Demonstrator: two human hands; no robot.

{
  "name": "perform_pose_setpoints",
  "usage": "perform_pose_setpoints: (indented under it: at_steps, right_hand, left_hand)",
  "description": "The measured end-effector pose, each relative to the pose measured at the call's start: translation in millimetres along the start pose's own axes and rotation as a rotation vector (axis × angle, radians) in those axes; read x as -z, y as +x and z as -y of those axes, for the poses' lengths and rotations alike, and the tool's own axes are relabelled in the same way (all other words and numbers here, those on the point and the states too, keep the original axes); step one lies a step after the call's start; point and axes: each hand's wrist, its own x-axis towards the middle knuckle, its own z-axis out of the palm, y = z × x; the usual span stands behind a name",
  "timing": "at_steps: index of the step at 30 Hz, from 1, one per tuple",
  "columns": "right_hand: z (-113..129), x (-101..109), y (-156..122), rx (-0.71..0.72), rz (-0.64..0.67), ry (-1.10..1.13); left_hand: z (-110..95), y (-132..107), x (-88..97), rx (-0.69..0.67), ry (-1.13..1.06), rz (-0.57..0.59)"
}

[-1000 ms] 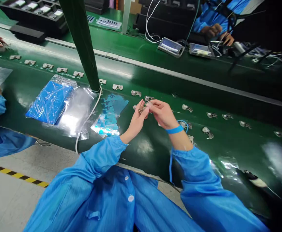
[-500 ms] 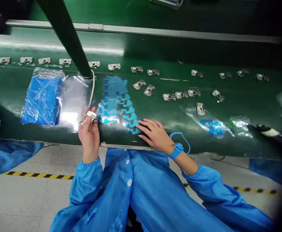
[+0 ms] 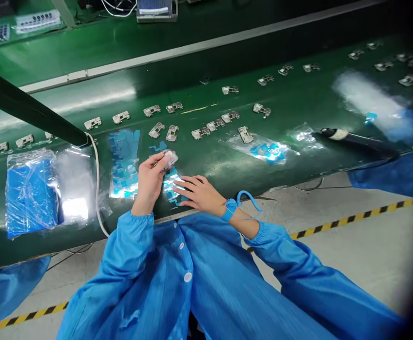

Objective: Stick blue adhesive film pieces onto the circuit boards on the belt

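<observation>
My left hand (image 3: 151,183) pinches a small silver circuit board (image 3: 170,159) between thumb and fingers, above the strip of blue adhesive film pieces (image 3: 171,182). My right hand (image 3: 201,194) lies just to the right, its fingers stretched out over that same film, with nothing visible in them. A blue coiled-cord wrist strap (image 3: 230,209) circles my right wrist. Left of my left hand lies a second sheet of blue film pieces (image 3: 124,163). Two more loose boards (image 3: 172,132) rest on the green bench beyond my hands. My right fingertips hide part of the film strip.
Rows of similar boards (image 3: 215,124) run along the green bench (image 3: 206,156). A plastic-wrapped blue pack (image 3: 31,198) lies at the left, by a white cable (image 3: 97,184) and a dark green post (image 3: 32,104). A clear bag with blue film (image 3: 268,152) and a dark tool (image 3: 334,133) lie right.
My left hand has carried the board rightward, from beside the white cable to above the film strip near my right hand. My right hand stays by the film. The camera view has turned.
</observation>
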Motion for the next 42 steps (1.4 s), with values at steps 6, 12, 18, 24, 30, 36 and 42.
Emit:
perform_pose_setpoints:
  at_steps: [6,12,18,24,30,36,42]
  right_hand:
    - [-13,5,0,0.17,-0.137,0.061]
    - [-16,42,-10,0.352,-0.413,0.067]
    - [-7,107,-36,0.387,-0.451,0.107]
    - [-66,103,-6,-0.083,-0.556,0.506]
    - [-143,54,64,-0.453,-0.55,1.027]
    - [-160,35,70,-0.472,-0.639,0.979]
    - [-162,39,61,-0.428,-0.684,1.006]
  left_hand:
    - [44,59,-36.6,0.058,0.03,0.114]
    - [66,71,-38.2,-0.02,0.134,0.212]
    - [66,73,-33.4,-0.02,0.108,0.21]
    - [46,78,-39.5,0.127,-0.075,0.313]
    - [37,70,-38.7,0.136,-0.03,0.269]
    - [41,68,-32.2,0.053,0.032,0.161]
    - [34,71,-27.1,-0.135,0.291,0.03]
